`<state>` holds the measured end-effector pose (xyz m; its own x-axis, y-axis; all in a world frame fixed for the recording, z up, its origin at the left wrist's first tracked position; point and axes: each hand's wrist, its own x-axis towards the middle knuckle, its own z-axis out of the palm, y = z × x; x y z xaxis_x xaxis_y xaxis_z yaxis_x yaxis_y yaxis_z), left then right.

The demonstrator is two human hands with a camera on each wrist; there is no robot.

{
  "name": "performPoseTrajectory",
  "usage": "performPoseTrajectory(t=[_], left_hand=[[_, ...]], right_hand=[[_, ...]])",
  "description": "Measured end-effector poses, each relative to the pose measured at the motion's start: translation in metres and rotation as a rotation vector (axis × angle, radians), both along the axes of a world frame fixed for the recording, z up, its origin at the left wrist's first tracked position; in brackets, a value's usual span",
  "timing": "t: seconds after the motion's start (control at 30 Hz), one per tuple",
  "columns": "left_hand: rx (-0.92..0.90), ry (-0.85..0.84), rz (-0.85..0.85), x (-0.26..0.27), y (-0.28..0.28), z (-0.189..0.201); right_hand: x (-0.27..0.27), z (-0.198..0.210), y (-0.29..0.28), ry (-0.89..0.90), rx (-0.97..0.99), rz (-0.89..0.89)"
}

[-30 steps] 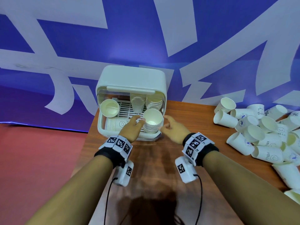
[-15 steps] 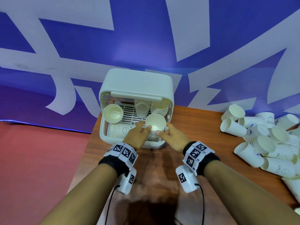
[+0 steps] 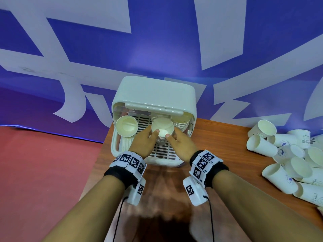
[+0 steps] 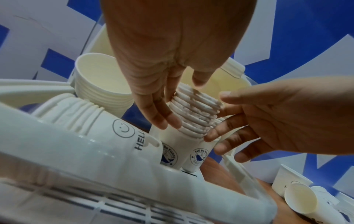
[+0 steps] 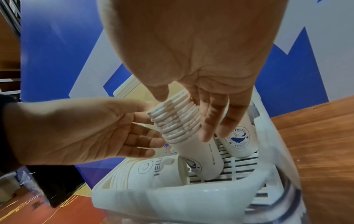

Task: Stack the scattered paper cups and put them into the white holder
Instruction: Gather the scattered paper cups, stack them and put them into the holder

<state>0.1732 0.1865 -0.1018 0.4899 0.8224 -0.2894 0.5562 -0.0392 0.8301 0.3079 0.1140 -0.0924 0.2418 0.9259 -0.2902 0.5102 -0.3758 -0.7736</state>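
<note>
The white holder [image 3: 153, 91] stands open at the table's back left corner. Both hands hold a tilted stack of paper cups [image 3: 162, 127] inside it. My left hand [image 3: 150, 137] grips the stack's rims from the left, thumb on the top rim. My right hand [image 3: 172, 137] grips them from the right. In the left wrist view the left hand [image 4: 184, 104] and right hand [image 4: 220, 116] pinch the stacked rims [image 4: 193, 121]. The right wrist view shows the stack's base [image 5: 206, 165] on the holder's slatted floor [image 5: 241, 163], between the right hand [image 5: 184, 116] and left hand [image 5: 151, 121].
Other cup stacks fill the holder: one lying at the left [image 3: 126, 126], a "HELLO" stack on its side [image 5: 151, 168], a whale-logo one at the right [image 5: 239, 141]. Several loose cups [image 3: 288, 158] are heaped on the wooden table [image 3: 227, 147] at the right.
Both hands have carried the cup stack from the holder's front edge further inside, and its base now sits on the slatted floor. The head view has shifted closer.
</note>
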Motion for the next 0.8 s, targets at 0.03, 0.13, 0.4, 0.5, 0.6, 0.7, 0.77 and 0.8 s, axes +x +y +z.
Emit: performPoseTrajectory(t=[0.03,0.13,0.4,0.5,0.6,0.7,0.77,0.8], left_hand=[[0.006,-0.013,0.003,0.000,0.002,0.000],[0.020,-0.080,0.008,0.002,0.005,-0.003],[0.003,-0.143,0.050,-0.001,0.001,-0.003],[0.041,-0.142,0.019,-0.003,0.002,-0.001],[0.076,-0.134,-0.003,-0.003,0.004,-0.003],[0.087,-0.112,-0.014,-0.003,0.004,-0.003],[0.093,-0.104,-0.026,-0.004,0.003,-0.002],[0.103,-0.110,-0.033,-0.005,0.003,-0.003]], right_hand=[[0.000,-0.003,0.002,-0.007,0.010,0.004],[0.000,-0.006,0.006,-0.041,0.017,0.002],[0.003,-0.007,0.006,-0.059,-0.075,-0.028],[0.002,-0.006,0.006,-0.038,-0.065,-0.039],[0.002,-0.008,0.006,-0.067,-0.064,-0.049],[0.002,-0.010,0.007,-0.114,-0.079,-0.061],[0.003,-0.008,0.005,-0.126,-0.081,-0.054],[0.003,-0.006,0.003,-0.122,-0.080,-0.049]])
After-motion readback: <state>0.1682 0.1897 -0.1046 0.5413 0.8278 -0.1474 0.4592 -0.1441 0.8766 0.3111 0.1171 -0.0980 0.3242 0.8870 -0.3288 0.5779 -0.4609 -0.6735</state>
